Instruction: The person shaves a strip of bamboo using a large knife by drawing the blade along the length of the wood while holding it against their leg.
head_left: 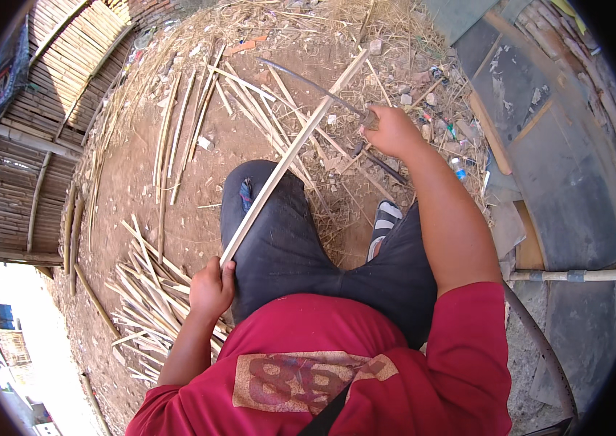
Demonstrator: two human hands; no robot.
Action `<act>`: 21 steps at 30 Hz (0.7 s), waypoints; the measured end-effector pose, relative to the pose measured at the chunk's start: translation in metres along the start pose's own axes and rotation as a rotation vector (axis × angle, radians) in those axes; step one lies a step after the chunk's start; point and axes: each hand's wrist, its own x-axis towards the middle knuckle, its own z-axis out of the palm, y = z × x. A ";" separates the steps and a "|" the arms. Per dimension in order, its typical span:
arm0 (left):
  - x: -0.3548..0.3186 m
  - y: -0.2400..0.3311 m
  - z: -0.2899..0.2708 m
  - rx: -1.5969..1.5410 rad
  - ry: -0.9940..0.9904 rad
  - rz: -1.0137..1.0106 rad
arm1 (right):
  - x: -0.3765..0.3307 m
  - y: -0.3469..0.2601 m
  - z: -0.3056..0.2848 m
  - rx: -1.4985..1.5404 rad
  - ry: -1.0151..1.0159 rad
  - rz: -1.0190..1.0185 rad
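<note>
With the left hand (211, 289) gripping the bamboo strip's (290, 156) lower end and the right hand (393, 132) clenched on a knife (315, 89) crossing it beyond the fingers, a slipping blade could cut the knee (257, 189).

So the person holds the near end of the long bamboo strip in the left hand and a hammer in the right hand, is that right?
Not quite. The left hand does grip the near end of the long bamboo strip, but the right hand holds a long curved knife, not a hammer, as the head view shows.
</note>
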 end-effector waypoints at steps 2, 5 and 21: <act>0.001 0.001 -0.003 -0.019 -0.023 0.005 | -0.003 0.011 0.005 0.001 0.162 -0.010; -0.002 -0.002 -0.001 -0.043 -0.025 0.005 | -0.013 -0.019 -0.005 -0.039 -0.021 -0.078; 0.001 0.001 -0.002 -0.043 -0.028 -0.013 | -0.014 -0.010 0.005 -0.013 0.143 -0.131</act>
